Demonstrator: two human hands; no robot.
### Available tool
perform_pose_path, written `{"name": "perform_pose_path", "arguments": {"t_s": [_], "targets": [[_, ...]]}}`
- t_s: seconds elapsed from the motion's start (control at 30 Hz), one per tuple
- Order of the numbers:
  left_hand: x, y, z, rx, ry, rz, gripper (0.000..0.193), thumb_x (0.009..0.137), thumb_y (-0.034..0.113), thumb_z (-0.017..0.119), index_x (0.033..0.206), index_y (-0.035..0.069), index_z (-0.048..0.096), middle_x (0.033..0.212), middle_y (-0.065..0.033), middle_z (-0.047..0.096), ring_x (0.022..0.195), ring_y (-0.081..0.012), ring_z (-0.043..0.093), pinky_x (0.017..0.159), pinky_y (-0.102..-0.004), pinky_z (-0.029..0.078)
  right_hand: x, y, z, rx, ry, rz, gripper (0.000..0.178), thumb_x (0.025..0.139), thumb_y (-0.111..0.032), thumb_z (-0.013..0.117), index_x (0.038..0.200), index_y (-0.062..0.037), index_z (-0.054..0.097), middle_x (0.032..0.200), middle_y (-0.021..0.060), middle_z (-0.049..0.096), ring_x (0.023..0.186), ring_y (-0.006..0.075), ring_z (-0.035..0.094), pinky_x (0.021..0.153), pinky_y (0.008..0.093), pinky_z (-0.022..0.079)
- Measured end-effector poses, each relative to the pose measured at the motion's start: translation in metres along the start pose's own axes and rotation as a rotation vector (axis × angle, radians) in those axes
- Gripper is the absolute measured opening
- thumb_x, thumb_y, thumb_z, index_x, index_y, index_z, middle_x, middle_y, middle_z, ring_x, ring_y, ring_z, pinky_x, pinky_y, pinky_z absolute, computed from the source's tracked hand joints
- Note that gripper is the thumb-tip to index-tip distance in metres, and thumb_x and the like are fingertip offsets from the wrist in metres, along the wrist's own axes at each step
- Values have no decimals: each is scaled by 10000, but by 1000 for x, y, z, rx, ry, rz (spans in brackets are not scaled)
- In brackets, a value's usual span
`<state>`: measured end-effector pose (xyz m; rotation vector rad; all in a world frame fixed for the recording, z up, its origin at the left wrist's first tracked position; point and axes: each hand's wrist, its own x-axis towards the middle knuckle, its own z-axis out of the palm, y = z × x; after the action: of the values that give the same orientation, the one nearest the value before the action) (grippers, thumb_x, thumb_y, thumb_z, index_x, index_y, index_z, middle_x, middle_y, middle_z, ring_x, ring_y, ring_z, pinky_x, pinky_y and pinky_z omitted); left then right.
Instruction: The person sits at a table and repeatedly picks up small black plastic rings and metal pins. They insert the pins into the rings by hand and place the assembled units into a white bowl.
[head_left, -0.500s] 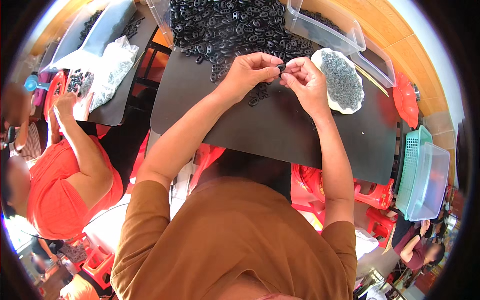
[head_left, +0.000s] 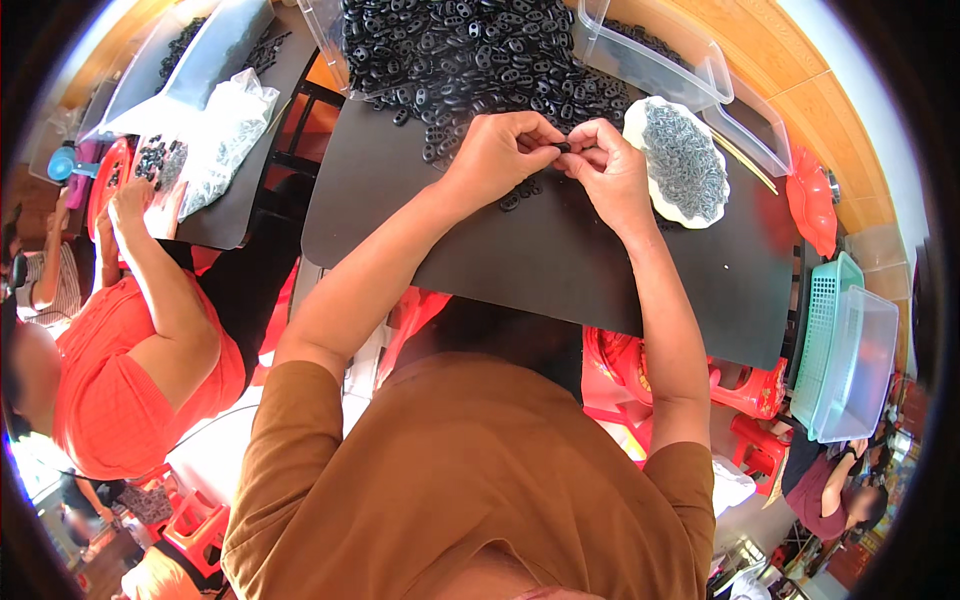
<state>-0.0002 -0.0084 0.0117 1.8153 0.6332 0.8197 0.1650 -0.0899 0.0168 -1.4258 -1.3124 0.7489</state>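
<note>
A: Small black plastic piece [head_left: 563, 148], pinched between both hands, just this side of the heap of black oval links [head_left: 470, 55]. Which hand has it?

B: Both. Left hand [head_left: 500, 150] closed, thumb and fingertips nipped on the piece's left end. Right hand [head_left: 600, 165] closed on its right end. Fingertips meet over it, so most of it is hidden; its long axis looks to run left-right, hand to hand, but I can't tell for sure.

A: Nearer hand?

B: Neither; it sits midway, touching both.

A: Around it?

B: Black counter [head_left: 560, 260] beneath. A few loose links [head_left: 515, 195] lie under the left hand, near side of the heap. White dish of small grey pieces [head_left: 678, 160] just right of the right hand, away from the heap. Clear plastic tub [head_left: 650, 60] right of the heap.
</note>
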Motion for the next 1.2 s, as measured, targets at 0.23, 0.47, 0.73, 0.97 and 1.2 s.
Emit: {"name": "perform_pose_path", "arguments": {"t_s": [0.23, 0.47, 0.73, 0.97, 1.2], "targets": [[-2, -8, 1, 259, -9, 150, 129, 804, 28, 707, 932, 21, 717, 792, -80, 692, 698, -138, 660, 658, -271, 536, -1, 6, 4, -286, 8, -93, 213, 753, 35, 738, 914, -26, 612, 785, 34, 687, 654, 99, 618, 655, 260, 516], [-2, -2, 0, 350, -38, 132, 164, 794, 46, 724, 957, 31, 710, 784, -72, 688, 683, -139, 645, 650, -273, 529, -1, 1, -3, -277, -50, 14, 157, 760, 1, 748, 870, -25, 639, 752, 36, 690, 657, 94, 620, 656, 264, 514], [0, -7, -2, 285, -38, 72, 172, 807, 65, 729, 975, 33, 711, 799, -74, 710, 724, -121, 670, 686, -264, 544, 1, 2, -5, -251, -63, 11, 120, 786, -15, 739, 872, -18, 655, 767, 51, 701, 688, 110, 651, 678, 272, 523], [0, -6, -3, 297, -64, 31, 139, 813, 63, 730, 949, 34, 728, 804, -76, 716, 736, -117, 677, 689, -259, 543, 1, 2, -6, -265, -83, 11, 99, 791, -15, 732, 850, -16, 652, 743, 55, 692, 670, 106, 645, 659, 268, 517], [0, -10, -2, 288, -48, 96, 113, 801, 51, 737, 912, 29, 735, 809, -73, 710, 713, -122, 670, 665, -260, 538, 1, 6, -6, -246, -72, -56, 91, 777, 13, 726, 811, -1, 642, 737, 58, 680, 656, 110, 635, 631, 263, 512]]}}
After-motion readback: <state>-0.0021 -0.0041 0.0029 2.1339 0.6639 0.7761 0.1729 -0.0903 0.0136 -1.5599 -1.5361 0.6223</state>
